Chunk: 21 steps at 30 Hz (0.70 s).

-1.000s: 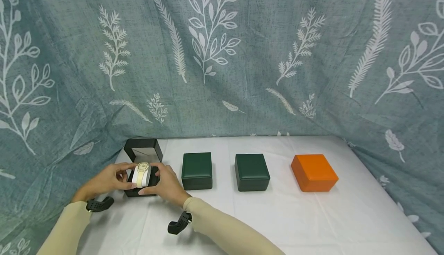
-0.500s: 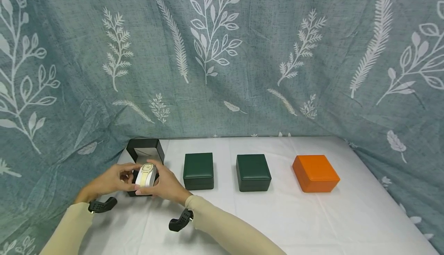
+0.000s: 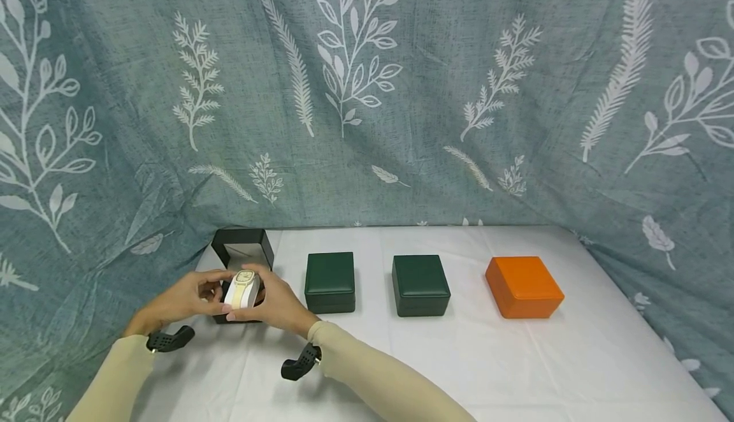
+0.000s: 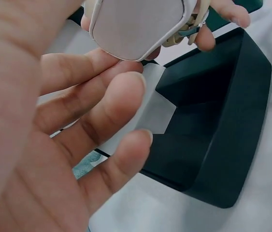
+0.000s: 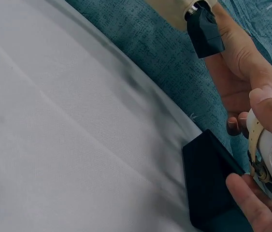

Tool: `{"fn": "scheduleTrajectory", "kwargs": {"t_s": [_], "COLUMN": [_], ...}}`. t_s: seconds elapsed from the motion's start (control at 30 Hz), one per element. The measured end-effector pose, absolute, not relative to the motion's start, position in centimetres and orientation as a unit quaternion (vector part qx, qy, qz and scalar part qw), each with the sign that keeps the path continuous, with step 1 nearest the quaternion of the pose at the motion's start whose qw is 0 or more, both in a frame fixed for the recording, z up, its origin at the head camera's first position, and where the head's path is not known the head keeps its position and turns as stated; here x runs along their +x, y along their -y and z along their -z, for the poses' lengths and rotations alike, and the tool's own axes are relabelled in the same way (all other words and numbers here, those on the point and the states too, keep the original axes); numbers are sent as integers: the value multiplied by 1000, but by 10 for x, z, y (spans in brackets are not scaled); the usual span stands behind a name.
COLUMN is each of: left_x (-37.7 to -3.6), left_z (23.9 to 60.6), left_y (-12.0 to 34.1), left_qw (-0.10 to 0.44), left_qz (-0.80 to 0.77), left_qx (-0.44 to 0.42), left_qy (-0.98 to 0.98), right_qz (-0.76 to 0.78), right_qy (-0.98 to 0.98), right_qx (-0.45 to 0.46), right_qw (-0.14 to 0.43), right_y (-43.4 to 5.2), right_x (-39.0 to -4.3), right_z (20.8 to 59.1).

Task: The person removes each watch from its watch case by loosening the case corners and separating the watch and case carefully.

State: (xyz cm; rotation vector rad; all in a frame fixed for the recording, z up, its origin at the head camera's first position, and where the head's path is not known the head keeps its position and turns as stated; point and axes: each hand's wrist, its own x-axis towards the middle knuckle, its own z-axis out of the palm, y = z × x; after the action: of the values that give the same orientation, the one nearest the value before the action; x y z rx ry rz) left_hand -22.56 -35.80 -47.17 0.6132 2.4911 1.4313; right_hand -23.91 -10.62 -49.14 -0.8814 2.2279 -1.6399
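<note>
Watch (image 3: 243,280), strapped round a white cushion (image 3: 250,294), is being held over the open dark box (image 3: 239,237) at lower left of the head frame. Cushion sides are being pinched by thumb and fingertips of the left hand (image 3: 186,298) and right hand (image 3: 281,301); the left hand's lower fingers are hanging loosely bent, in its wrist view. Light weight and a padded, slightly yielding cushion are being assumed; dial is being judged smooth and scratchable, strap flexible, so hold is being advised at the cushion sides, clear of dial and buckle (image 4: 190,32). Dial marks are being rated too small to read; no brand or lettering is being made out on the left green box (image 3: 330,274), right green box (image 3: 420,275) (lower centre) or orange box (image 3: 523,276) (lower right).
</note>
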Motion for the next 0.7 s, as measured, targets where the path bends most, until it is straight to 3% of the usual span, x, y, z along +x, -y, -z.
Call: {"fn": "scheduleTrajectory", "kwargs": {"t_s": [0.7], "left_x": [-235], "left_z": [474], "left_y": [357], "left_qw": [110], "left_qz": [-507], "left_qx": [220], "left_qy": [-826], "right_qz": [559], "right_qy": [-763], "right_qx": [-316], "right_qw": [75], "right_y": [112], "right_x": [-247], "right_z": [496]}}
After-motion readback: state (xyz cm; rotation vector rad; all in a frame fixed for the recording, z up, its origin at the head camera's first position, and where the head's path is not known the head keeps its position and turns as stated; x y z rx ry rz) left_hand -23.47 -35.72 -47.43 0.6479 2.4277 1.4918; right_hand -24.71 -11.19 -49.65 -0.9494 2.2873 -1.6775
